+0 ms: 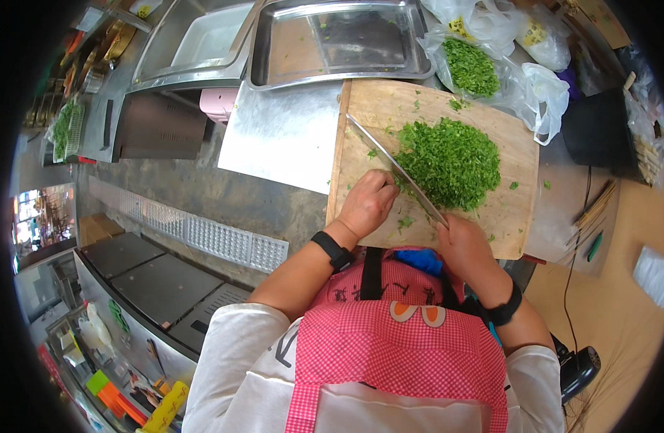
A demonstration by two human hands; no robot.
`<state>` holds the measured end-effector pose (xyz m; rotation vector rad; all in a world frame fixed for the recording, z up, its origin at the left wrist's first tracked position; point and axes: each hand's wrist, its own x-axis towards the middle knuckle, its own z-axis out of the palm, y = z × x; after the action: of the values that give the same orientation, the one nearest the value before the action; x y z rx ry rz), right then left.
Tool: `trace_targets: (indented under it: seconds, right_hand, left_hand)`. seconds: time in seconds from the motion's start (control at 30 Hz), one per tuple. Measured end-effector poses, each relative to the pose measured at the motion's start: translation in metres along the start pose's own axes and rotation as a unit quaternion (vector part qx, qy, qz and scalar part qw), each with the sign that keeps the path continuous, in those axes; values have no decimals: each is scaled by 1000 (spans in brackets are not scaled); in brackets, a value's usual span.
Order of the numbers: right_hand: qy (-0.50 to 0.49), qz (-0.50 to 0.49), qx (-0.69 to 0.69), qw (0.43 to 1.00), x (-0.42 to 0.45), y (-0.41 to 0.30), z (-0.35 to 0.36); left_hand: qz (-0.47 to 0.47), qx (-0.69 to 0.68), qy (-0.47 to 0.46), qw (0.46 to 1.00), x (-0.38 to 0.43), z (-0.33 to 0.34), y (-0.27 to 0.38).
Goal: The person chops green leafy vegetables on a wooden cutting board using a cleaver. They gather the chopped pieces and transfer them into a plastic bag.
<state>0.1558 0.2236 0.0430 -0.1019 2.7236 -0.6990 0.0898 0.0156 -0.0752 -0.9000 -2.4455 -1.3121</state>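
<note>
A wooden cutting board (435, 100) lies before me with a mound of finely chopped green herbs (448, 162) on it. My right hand (464, 243) grips the handle end of a large kitchen knife (399, 170). The blade slants across the board to the upper left, along the mound's left side. On the other side of the blade, my left hand (372, 197) is curled with its fingers folded, right beside the blade's middle. Its fingertips are hidden, and whether they touch the steel I cannot tell. Loose leaf bits (405, 222) are scattered over the wood.
Beyond the board stands a shallow metal tray (259, 57), with a sink (142, 65) holding a white tub (213, 38) to its left. Chopped greens (471, 67) fill a plastic bag at the upper right. A black bin (597, 130) and thin sticks (597, 205) are farther right.
</note>
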Motion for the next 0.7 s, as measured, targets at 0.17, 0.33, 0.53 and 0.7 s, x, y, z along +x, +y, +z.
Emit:
trace_targets:
  seconds: [0.17, 0.33, 0.53, 0.7]
  right_hand:
    - [-84, 73, -48, 993, -27, -7, -24]
    - [-15, 17, -9, 1000, 3, -3, 9]
    - [33, -12, 17, 999, 3, -2, 6]
    - [-49, 31, -19, 998, -22, -3, -10]
  left_hand:
    - [5, 0, -20, 1000, -1, 2, -3]
    - [13, 0, -1, 1000, -3, 1, -2]
    - [0, -11, -10, 1000, -1, -2, 1]
    - [2, -2, -26, 1000, -2, -2, -1]
